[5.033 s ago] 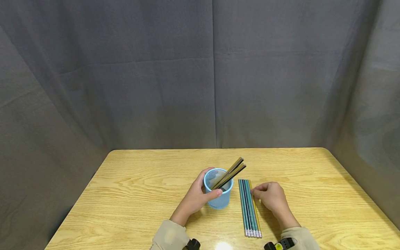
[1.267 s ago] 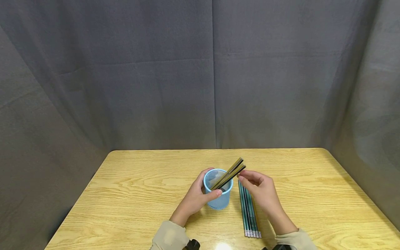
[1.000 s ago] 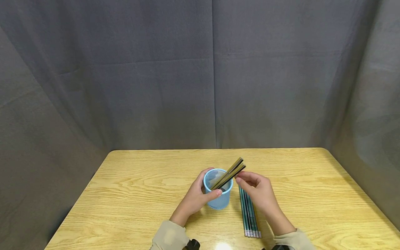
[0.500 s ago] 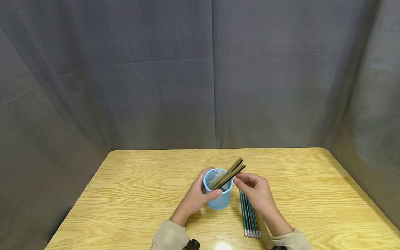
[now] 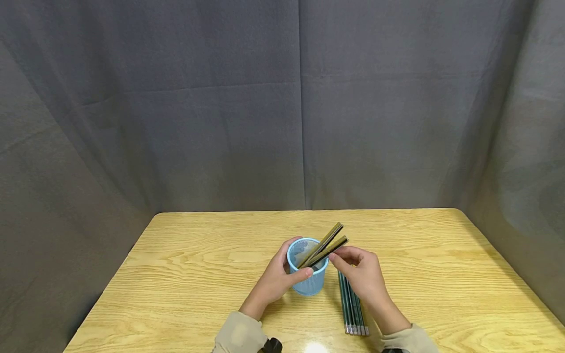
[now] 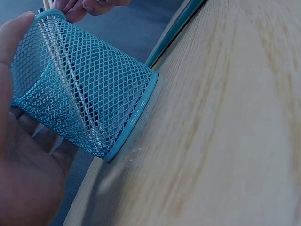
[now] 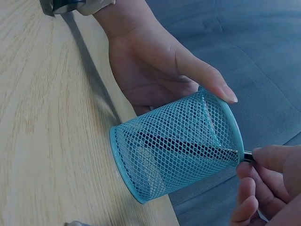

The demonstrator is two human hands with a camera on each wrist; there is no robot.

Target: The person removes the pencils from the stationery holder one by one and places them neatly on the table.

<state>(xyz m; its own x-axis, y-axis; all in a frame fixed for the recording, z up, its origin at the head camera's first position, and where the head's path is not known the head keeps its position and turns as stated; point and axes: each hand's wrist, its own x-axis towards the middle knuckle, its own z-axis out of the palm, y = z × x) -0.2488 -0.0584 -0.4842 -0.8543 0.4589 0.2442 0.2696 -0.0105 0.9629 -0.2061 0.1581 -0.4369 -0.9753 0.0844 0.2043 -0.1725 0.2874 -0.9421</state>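
A light blue mesh pencil cup (image 5: 310,285) stands on the table, the left hand (image 5: 274,284) curled round its left side with the thumb over the rim. Several yellow-and-black pencils (image 5: 325,243) lean out of it to the right. At the right rim the right hand (image 5: 364,274) pinches a dark striped pencil (image 7: 249,157) between thumb and fingers; its lower part slants down inside the mesh. Beside the cup, under the right hand, a row of dark green pencils (image 5: 351,311) lies with metal ends toward the person; the hand hides their far ends.
The wooden table (image 5: 198,274) reaches back to a grey curtain (image 5: 229,147), which also hangs at both sides. Black wrist cameras (image 5: 272,345) sit at the cuffs.
The right hand has moved from the pencil row to the cup's rim and pinches a pencil there. The lower leaning pencils have swung slightly down. The left hand and cup stay put.
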